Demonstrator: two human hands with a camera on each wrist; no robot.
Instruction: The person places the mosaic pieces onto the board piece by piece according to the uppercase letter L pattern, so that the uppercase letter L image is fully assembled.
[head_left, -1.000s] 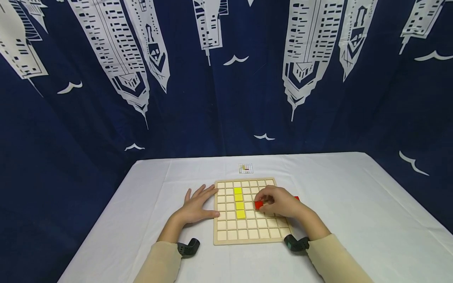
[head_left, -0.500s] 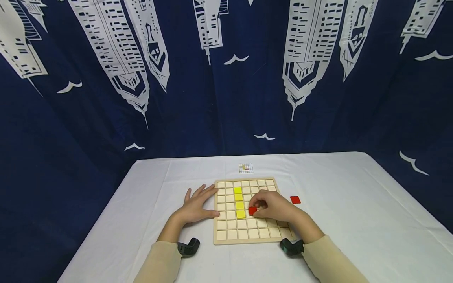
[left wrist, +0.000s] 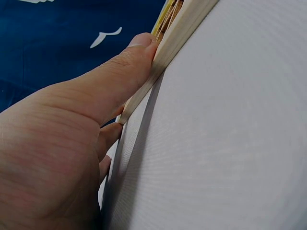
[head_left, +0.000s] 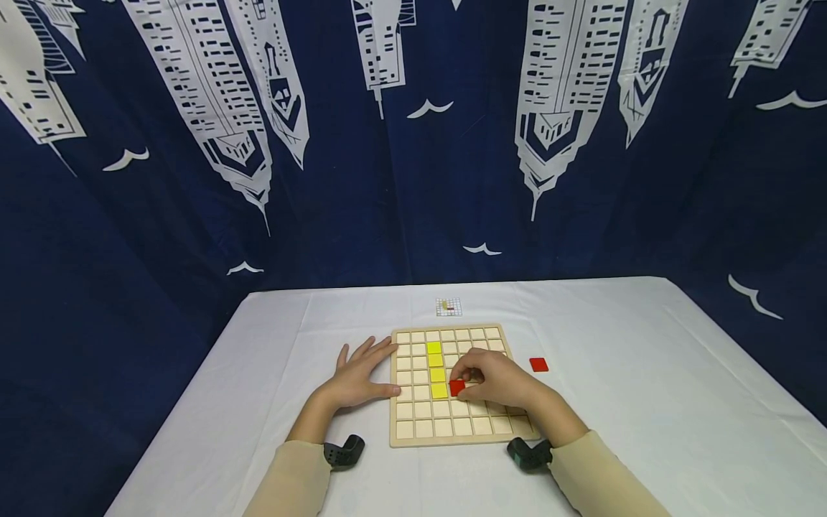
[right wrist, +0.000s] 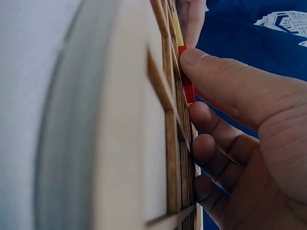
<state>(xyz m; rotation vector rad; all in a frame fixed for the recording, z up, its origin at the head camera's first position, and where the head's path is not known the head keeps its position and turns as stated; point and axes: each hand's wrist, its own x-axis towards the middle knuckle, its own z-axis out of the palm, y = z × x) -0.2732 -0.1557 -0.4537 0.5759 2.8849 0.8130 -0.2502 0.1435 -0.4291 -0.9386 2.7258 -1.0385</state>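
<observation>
A wooden grid board lies on the white table, with a column of several yellow square tiles set in its cells. My right hand pinches a red square tile between thumb and fingers, just right of the lowest yellow tile. In the right wrist view the red tile sits low over the grid under the thumb, its curled fingertips close to the board's surface. My left hand rests with spread fingers along the board's left edge, its thumb on the rim.
A second red tile lies on the table to the right of the board. Behind the board is a small card printed with a coloured grid. A dark blue patterned curtain hangs beyond the table's far edge.
My right hand has moved left and slightly nearer with the red tile, to beside the lowest yellow tile. The second red tile has come fully into view. The left hand stays still.
</observation>
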